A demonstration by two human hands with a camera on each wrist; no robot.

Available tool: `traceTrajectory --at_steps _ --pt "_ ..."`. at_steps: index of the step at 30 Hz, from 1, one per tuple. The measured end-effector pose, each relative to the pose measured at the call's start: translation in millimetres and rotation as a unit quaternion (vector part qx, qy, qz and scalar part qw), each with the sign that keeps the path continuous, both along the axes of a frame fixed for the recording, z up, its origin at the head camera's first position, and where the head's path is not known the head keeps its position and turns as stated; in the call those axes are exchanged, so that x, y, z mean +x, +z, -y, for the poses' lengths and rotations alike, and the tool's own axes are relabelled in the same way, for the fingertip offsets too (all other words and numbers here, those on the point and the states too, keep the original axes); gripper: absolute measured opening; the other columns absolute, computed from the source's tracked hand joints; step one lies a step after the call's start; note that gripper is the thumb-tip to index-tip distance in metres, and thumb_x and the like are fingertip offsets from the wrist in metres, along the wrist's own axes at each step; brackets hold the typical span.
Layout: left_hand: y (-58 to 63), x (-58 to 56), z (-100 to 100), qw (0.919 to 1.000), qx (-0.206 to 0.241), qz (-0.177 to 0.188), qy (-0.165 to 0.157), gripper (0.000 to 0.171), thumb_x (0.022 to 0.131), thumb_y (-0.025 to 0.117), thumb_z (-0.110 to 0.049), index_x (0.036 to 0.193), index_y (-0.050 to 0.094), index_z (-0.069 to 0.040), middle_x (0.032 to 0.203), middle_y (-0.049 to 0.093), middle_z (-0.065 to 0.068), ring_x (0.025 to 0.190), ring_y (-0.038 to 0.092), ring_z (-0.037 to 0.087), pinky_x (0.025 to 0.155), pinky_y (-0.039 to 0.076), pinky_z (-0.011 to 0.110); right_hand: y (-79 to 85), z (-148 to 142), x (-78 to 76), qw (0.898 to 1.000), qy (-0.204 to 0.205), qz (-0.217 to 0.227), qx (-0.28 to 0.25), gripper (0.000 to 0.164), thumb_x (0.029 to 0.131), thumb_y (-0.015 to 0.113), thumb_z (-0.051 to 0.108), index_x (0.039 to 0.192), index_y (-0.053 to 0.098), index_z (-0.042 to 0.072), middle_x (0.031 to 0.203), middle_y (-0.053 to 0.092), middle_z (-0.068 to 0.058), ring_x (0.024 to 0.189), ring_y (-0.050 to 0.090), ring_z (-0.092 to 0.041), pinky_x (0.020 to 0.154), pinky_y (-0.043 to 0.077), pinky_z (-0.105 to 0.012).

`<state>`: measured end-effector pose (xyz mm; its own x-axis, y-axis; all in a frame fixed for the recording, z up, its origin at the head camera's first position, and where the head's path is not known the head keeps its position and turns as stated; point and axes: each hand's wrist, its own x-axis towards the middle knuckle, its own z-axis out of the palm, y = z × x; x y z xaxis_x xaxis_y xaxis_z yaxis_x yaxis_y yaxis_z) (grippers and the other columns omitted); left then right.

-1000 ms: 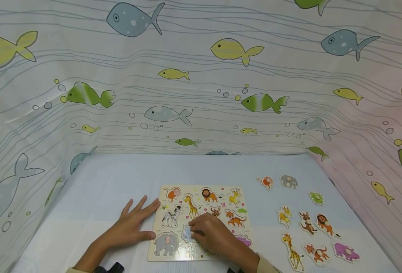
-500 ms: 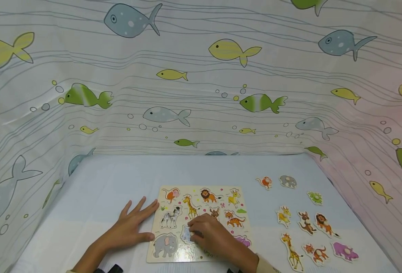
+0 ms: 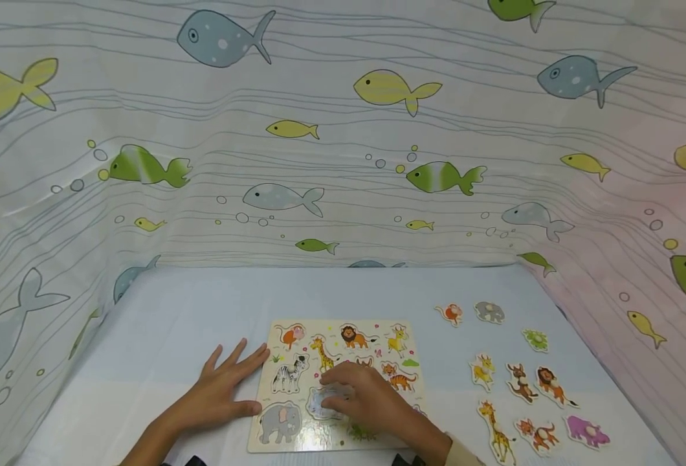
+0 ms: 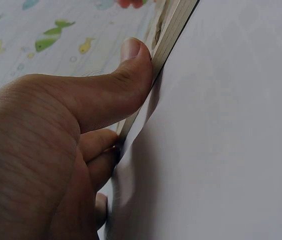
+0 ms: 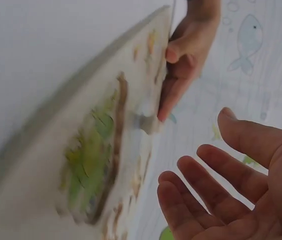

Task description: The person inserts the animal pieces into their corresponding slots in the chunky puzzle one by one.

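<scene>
A wooden animal puzzle board [image 3: 320,443] lies flat on the table. My left hand [image 3: 219,395] rests by its left side with fingers spread; the left wrist view shows the thumb [image 4: 138,65] against the board's edge. Over the lower middle of the board hovers my right hand [image 3: 366,398], thumb and fingers apart. Below them a pale blue animal piece [image 3: 316,404] sits on the board, partly hidden by the hand. In the right wrist view its small knob [image 5: 145,123] stands free, apart from my right fingers [image 5: 200,185].
Several loose knobbed pieces lie right of the board, among them a giraffe [image 3: 497,435], a purple hippo [image 3: 586,432], a lion [image 3: 554,386], an elephant [image 3: 489,312] and a monkey [image 3: 451,314]. A fish-patterned curtain [image 3: 343,162] surrounds the table [image 3: 203,298].
My right thumb and fingers have spread and let go of the pale blue piece, and the hand has shifted slightly right. More of the piece shows. My left hand stays at the board's edge.
</scene>
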<state>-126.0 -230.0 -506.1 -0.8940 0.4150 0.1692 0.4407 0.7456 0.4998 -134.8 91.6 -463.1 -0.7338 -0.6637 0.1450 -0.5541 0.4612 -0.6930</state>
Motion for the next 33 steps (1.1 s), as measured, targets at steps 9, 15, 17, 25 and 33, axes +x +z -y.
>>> traceTrajectory --at_steps 9,15,17,25,33 --pt "0.0 -1.0 3 0.9999 0.003 -0.015 -0.005 0.092 0.078 0.072 -0.063 0.151 0.045 -0.015 0.155 0.046 0.007 0.144 0.03 0.054 0.119 0.0 0.064 18.6 -42 -11.5 0.996 -0.052 0.051 -0.042 0.034 0.094 0.07 0.029 0.123 0.068 0.011 0.121 0.07 -0.005 0.109 0.068 -0.029 0.09 0.059 -0.038" --pt "-2.1 -0.3 1 1.0 0.006 -0.006 -0.003 0.09 0.077 0.074 -0.06 0.151 0.046 -0.016 0.156 0.046 0.007 0.145 0.028 0.054 0.121 -0.003 0.061 24.4 -92 -27.9 0.992 -0.116 0.0 -0.042 0.03 0.094 0.07 0.025 0.12 0.069 0.01 0.117 0.071 -0.011 0.109 0.069 -0.033 0.093 0.058 -0.039" --pt "-2.1 -0.1 0 1.0 0.007 0.0 -0.001 0.09 0.077 0.074 -0.059 0.151 0.046 -0.016 0.156 0.045 0.007 0.145 0.028 0.053 0.121 -0.003 0.062 27.4 -110 -34.2 0.987 -0.155 -0.017 -0.033 0.028 0.093 0.071 0.023 0.117 0.07 0.01 0.114 0.072 -0.011 0.106 0.07 -0.031 0.091 0.059 -0.035" --pt "5.1 0.8 0 0.9997 0.006 0.022 0.007 0.089 0.078 0.072 -0.062 0.151 0.046 -0.017 0.157 0.043 0.008 0.148 0.025 0.052 0.118 0.002 0.067 44.8 -180 -54.1 0.965 -0.263 -0.019 0.001 0.028 0.097 0.066 0.031 0.119 0.069 0.014 0.114 0.072 -0.007 0.098 0.07 -0.005 0.079 0.057 -0.02" --pt "8.1 3.2 1 0.9997 0.007 0.022 -0.004 0.089 0.078 0.072 -0.061 0.151 0.046 -0.017 0.157 0.042 0.012 0.146 0.025 0.055 0.113 0.006 0.073 47.9 -228 -68.9 0.953 -0.301 0.034 -0.009 0.041 0.1 0.06 0.039 0.128 0.066 0.01 0.127 0.068 -0.014 0.101 0.057 0.018 0.082 0.051 -0.01"
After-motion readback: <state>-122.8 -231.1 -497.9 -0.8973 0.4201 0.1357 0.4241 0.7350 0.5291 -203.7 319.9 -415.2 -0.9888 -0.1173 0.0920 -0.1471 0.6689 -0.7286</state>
